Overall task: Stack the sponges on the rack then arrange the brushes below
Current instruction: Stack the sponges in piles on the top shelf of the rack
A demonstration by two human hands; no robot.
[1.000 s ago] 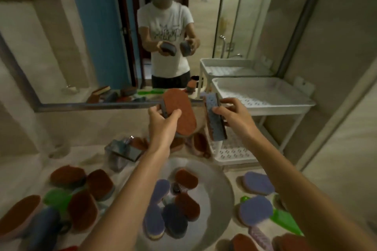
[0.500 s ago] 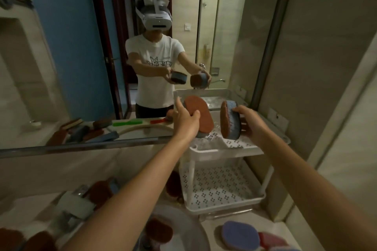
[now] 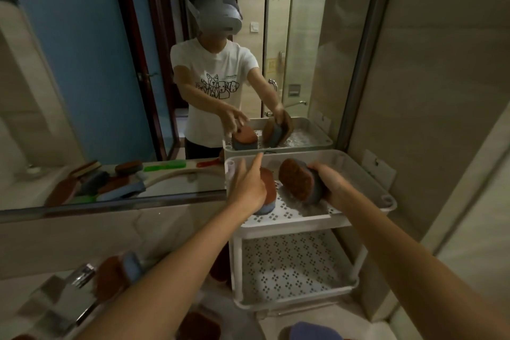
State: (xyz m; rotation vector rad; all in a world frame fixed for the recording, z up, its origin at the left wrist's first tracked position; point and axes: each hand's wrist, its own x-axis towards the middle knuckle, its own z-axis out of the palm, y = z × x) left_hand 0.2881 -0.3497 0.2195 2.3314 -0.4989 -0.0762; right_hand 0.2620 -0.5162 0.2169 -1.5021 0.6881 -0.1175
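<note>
A white two-tier rack (image 3: 361,174) stands against the mirror at the right end of the counter. One brown-topped, blue-backed sponge (image 3: 270,191) lies flat on the rack's top tray. My left hand (image 3: 248,188) hovers over this sponge with its fingers spread, and the mirror shows them off the sponge. My right hand (image 3: 329,183) grips a second brown and blue sponge (image 3: 299,181). It holds that sponge tilted on its edge, low over the top tray, to the right of the first. The lower tray (image 3: 289,265) holds nothing. No brush shows directly.
A chrome faucet (image 3: 80,277) and a brown and blue sponge (image 3: 117,274) sit at the lower left. More sponges (image 3: 314,331) lie on the counter along the bottom edge. The mirror (image 3: 110,91) runs behind the rack and a tiled wall (image 3: 441,91) stands close on the right.
Both hands came down from above the rack to its top tray. My left hand set its sponge flat on the tray and opened. My right hand lowered its sponge, still gripped.
</note>
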